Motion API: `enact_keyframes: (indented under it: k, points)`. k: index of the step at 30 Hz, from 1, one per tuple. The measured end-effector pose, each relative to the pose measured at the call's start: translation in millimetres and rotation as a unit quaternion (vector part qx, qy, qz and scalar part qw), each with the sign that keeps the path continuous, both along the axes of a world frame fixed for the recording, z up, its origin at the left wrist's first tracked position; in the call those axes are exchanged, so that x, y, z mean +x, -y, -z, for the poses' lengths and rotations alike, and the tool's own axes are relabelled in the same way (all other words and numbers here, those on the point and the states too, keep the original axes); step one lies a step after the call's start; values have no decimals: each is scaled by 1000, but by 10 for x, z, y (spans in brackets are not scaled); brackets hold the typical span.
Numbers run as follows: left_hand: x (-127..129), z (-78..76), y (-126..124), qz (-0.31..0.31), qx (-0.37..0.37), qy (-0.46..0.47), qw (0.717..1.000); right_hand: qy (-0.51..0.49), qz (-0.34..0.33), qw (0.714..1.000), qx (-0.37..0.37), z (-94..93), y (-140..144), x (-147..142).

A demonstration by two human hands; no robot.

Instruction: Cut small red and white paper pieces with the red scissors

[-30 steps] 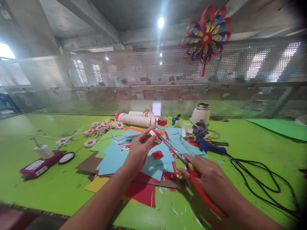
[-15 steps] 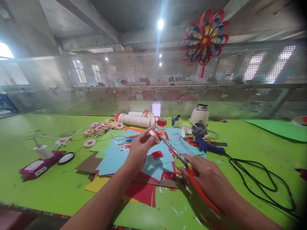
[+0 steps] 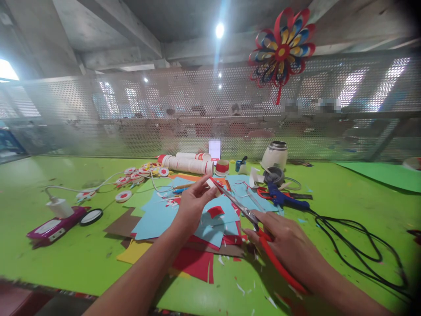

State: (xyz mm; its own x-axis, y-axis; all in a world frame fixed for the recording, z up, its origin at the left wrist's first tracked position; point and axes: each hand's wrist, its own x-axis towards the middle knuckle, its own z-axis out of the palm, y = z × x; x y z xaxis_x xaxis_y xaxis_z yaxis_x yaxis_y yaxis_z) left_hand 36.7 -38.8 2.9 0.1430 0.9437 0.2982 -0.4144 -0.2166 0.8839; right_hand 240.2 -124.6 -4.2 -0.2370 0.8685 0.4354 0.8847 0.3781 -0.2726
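Between the thumb and fingers of my left hand (image 3: 194, 202) is a small piece of red and white paper (image 3: 212, 184), held above the paper stack. My right hand (image 3: 282, 239) grips red-handled scissors (image 3: 249, 213), their blades pointing up and left to the paper's edge. Whether the blades are cutting into it I cannot tell. Beneath both hands lie light blue paper sheets (image 3: 149, 221), with a red paper scrap (image 3: 215, 212) on top. A strip-cut red sheet (image 3: 192, 264) and a yellow sheet (image 3: 130, 252) stick out at the front.
A blue glue gun (image 3: 289, 202) with a looped black cord (image 3: 355, 243) lies at right, near a pale kettle (image 3: 275, 156). Stacked paper cups (image 3: 189, 165) lie at the back. At left are a purple power strip (image 3: 55, 226) and several round red-and-white pieces (image 3: 123, 196).
Both hands keep almost the same place. The scissor blades and the held paper have shifted only very slightly against each other.
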Motion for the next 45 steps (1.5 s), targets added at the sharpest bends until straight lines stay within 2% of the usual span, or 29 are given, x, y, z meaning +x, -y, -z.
enact_keyframes:
  k: [14,22,30,39,45]
  points:
    - [-6,41,-26,3,22,-2,1000,-2,4,999,-54,-1,-13,-3]
    - [0,-48,9,16,-32,72,997,5,17,999,-37,31,-25,-29]
    - [29,-40,11,8,-46,80,996,12,8,998,-55,33,-45,-24]
    - [43,-63,50,-3,-77,90,993,6,7,999,-43,44,3,-41]
    - [43,-46,32,-5,-59,87,994,6,8,999,-53,36,-16,-37]
